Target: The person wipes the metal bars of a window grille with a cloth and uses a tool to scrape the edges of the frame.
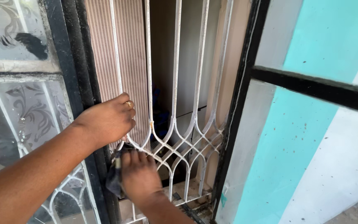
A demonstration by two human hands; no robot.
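We see the left hand (108, 120), a ring on one finger, curled around a bar of the white window grille (175, 137). Just below, the right hand (139, 174) presses a dark cloth (113, 176) against the grille's lower curved bars, fingers closed on it.

Dark cloth (113, 177) against white window grille (175, 137)

Black window frame (240, 95) runs down centre; open black-framed pane (311, 85) swung out at right, glass reflecting turquoise-and-white painted wall (332, 41). Frosted floral-patterned glass pane (9, 29) at left. Inside: striped beige curtain (129, 54), dim room, pale cupboard panel (187, 62). Daylight even, soft. Dusty sill (193, 188) at bottom
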